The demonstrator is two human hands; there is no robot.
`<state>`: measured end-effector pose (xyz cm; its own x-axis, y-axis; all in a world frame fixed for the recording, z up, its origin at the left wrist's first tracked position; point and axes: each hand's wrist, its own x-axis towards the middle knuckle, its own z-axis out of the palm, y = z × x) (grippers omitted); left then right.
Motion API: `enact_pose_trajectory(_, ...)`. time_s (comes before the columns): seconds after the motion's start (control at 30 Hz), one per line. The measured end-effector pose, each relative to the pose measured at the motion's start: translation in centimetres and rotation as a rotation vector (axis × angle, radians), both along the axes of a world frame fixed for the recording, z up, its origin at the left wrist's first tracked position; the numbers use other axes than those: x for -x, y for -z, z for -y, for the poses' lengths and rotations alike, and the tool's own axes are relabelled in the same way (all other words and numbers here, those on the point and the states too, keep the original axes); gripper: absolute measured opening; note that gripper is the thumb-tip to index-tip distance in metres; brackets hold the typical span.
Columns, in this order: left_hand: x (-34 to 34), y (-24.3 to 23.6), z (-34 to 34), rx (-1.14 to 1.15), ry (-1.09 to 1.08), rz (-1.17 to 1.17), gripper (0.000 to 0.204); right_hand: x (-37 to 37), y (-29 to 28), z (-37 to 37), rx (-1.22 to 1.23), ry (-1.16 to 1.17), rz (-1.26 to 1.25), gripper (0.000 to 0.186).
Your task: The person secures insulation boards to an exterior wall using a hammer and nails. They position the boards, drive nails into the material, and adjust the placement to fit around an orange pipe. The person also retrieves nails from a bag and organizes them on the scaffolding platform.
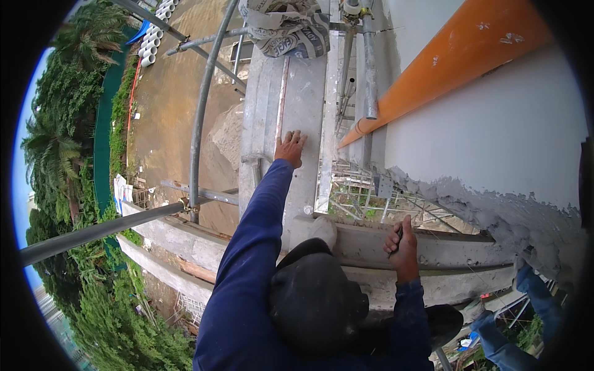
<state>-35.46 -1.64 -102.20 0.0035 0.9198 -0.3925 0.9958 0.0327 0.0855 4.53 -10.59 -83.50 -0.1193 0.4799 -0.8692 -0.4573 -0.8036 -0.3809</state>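
Fingers spread, a bare left hand (291,149) rests on a long, flat grey plank (306,93); the right hand (405,248) clasps a small dark object (400,233) between thumb and fingers.

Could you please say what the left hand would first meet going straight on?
The left hand would probably meet the crumpled white-and-grey plastic-looking bag, though depth is unclear.

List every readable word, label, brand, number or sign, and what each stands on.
Crumpled white-and-grey sack: large printed lettering, broken by folds; wording not copied here.
Small white sheet with coloured marks, at left: too small to read.
No other lettering stands out.
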Motion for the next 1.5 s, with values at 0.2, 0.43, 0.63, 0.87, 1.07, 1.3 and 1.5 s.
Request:
enact_pose_trajectory(0.2,-0.1,0.3,-2.4,0.263,-0.143,0.011,0.081,-3.0,0.7,3.2,0.083,-0.020,0.054,0.046)
enact_pose_trajectory(0.43,0.7,0.8,1.2,0.101,-0.162,0.109,0.080,-1.9,0.9,4.0,0.127,-0.014,-0.009,0.047)
enact_pose_trajectory(0.63,0.5,4.5,4.8,-0.025,-0.241,0.087,0.061,-0.6,1.1,3.3,0.108,-0.039,-0.023,0.047)
enact_pose_trajectory(0.87,-0.3,2.3,5.5,0.001,-0.325,0.069,0.054,0.5,1.0,2.5,0.105,-0.076,-0.009,0.047)
enact_pose_trajectory(1.07,0.7,3.0,5.9,0.021,-0.239,0.072,0.045,0.6,0.8,2.3,0.089,-0.102,-0.030,0.048)
enact_pose_trajectory(1.3,-0.3,2.6,5.2,0.092,-0.436,0.020,0.030,-0.3,1.2,2.8,0.113,-0.086,-0.028,0.048)
enact_pose_trajectory(1.5,-1.2,1.7,4.2,0.079,-0.420,-0.149,0.024,-0.9,1.4,2.7,0.128,-0.057,-0.018,0.047)
